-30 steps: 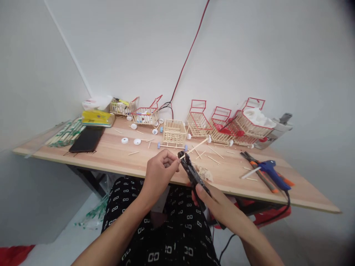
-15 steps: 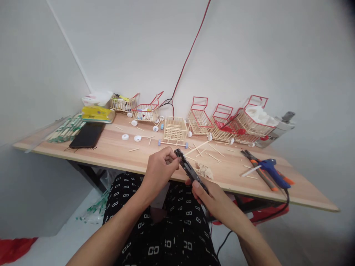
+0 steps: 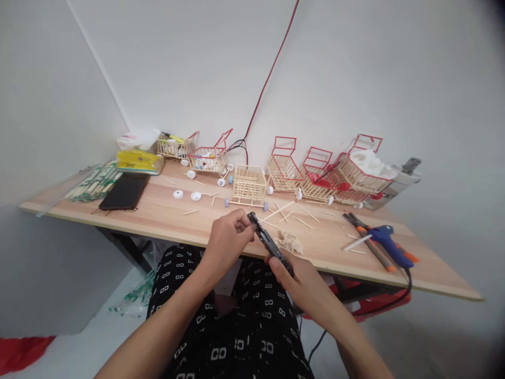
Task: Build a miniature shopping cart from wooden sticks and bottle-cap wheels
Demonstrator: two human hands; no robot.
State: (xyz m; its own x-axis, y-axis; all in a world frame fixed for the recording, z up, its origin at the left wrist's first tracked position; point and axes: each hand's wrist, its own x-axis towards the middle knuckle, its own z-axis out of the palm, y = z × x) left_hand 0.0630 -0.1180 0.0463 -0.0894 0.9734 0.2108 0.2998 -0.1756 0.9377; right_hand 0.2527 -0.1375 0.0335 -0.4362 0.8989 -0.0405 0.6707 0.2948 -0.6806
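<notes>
My right hand (image 3: pixel 305 284) grips the handles of black cutting pliers (image 3: pixel 267 240), jaws pointing up and left at the table's front edge. My left hand (image 3: pixel 228 239) is pinched closed right at the jaws, on something too small to make out. A long thin wooden stick (image 3: pixel 281 209) lies on the wooden table (image 3: pixel 158 216) just beyond the jaws. A plain stick basket with blue wheels (image 3: pixel 248 185) stands behind it.
Several stick carts with red frames (image 3: pixel 315 173) line the wall. A blue glue gun (image 3: pixel 389 242) and orange-handled pliers (image 3: pixel 371 237) lie at the right. A black phone (image 3: pixel 124 192), yellow pack (image 3: pixel 138 162), stick bundles (image 3: pixel 92 184), white wheels (image 3: pixel 185 196) and a shavings pile (image 3: pixel 290 242) lie about.
The stick that ran from my left fingers across the pliers' jaws is no longer there; a long stick now lies on the table. Both hands shifted slightly left with the pliers.
</notes>
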